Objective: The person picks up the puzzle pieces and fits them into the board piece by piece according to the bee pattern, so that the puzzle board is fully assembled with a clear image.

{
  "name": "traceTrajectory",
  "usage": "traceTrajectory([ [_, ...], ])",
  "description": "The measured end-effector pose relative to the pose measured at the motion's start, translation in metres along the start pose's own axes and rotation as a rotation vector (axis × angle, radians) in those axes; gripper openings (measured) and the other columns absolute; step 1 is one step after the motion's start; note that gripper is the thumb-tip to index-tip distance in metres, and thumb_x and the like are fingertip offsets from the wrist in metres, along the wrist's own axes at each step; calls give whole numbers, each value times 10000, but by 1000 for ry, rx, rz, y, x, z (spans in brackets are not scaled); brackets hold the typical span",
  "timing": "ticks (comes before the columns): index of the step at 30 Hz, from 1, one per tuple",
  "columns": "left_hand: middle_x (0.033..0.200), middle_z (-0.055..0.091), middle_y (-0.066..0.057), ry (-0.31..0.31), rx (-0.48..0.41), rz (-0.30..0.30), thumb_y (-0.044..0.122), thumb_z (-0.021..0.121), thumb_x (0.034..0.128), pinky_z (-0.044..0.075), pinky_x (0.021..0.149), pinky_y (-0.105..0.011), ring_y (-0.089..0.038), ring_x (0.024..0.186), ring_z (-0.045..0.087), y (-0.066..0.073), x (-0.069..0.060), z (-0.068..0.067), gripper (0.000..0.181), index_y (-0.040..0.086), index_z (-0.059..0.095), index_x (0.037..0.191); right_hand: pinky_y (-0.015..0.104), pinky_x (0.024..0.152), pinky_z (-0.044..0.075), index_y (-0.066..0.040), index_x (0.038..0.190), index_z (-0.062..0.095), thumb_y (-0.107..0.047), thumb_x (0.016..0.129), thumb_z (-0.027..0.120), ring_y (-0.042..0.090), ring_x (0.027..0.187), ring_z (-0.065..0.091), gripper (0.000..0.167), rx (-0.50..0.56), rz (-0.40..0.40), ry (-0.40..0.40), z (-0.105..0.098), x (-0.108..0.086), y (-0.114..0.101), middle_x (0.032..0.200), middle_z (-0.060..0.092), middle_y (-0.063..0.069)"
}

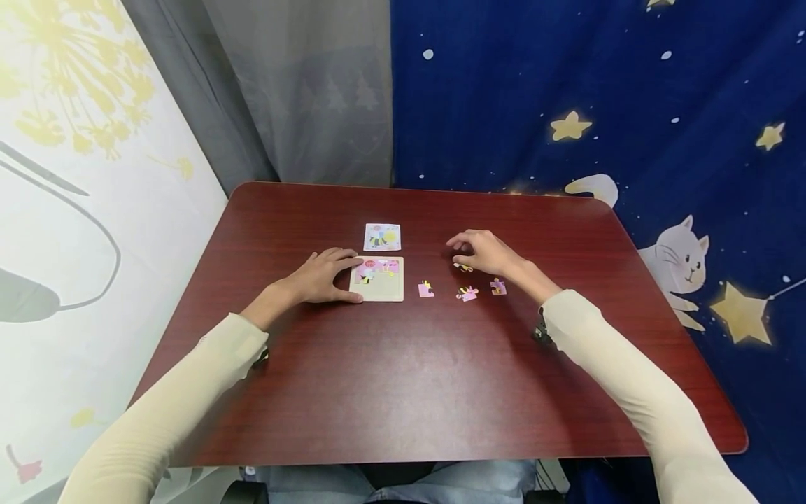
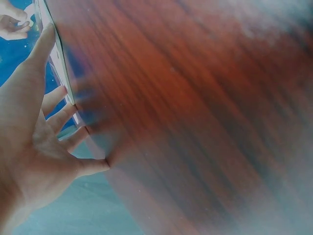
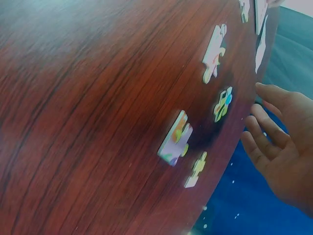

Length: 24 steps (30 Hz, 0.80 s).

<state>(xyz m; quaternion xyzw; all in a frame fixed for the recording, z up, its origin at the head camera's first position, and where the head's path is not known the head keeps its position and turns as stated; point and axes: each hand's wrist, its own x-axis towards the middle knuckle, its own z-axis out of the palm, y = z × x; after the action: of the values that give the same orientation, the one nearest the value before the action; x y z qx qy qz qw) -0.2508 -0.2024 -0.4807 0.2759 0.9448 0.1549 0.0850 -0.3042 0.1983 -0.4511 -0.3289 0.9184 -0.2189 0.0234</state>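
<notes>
From where I'm standing, the puzzle tray (image 1: 387,288) is lying flat near the middle of the bench (image 1: 403,378), and the left hand (image 1: 324,276) is resting along its left side, thumb at the near corner, fingers spread apart and touching rather than gripping, probably to stop it sliding. The picture card (image 1: 382,238) is lying just beyond the tray, likely so it can be read at a glance.

The right hand (image 1: 488,253) is hovering over the loose pieces (image 1: 467,295), its fingers loosely bent, slightly apart and holding nothing that I can see. Five pieces are lying to the tray's right, presumably spread for easy picking; the right hand is hiding one from above.

The tray is holding fitted pieces (image 1: 378,266) across its far part, pink with a bit of bee, while its near and right portions are showing bare base.
</notes>
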Motion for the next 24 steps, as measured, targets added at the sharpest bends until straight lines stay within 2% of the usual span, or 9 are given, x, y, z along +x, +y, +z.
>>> traceTrajectory([
  [6, 1617, 391, -103, -1, -4, -2, 675, 782, 817, 186, 1166, -745, -353, 1497, 312, 1, 0, 0, 961, 198, 458, 1586, 429, 910, 555, -4, 1240, 723, -102, 916, 799, 278, 1008, 688, 348, -10, 17, -15, -1, -9, 6, 1075, 713, 153],
  [15, 1611, 398, -100, 2, -4, 7, 672, 780, 821, 188, 1161, -750, -350, 1500, 312, 1, 0, 2, 953, 196, 462, 1583, 421, 920, 553, -28, 1238, 730, -198, 917, 819, 276, 1007, 680, 374, -19, 101, -75, 4, -18, 10, 1099, 704, 149],
  [24, 1614, 394, -92, -8, -6, -3, 664, 788, 819, 185, 1165, -746, -342, 1504, 310, 2, 0, 0, 957, 194, 458, 1585, 406, 857, 581, -76, 1219, 772, -134, 929, 797, 248, 961, 698, 297, -22, 75, -89, 10, -16, 8, 1074, 687, 141],
])
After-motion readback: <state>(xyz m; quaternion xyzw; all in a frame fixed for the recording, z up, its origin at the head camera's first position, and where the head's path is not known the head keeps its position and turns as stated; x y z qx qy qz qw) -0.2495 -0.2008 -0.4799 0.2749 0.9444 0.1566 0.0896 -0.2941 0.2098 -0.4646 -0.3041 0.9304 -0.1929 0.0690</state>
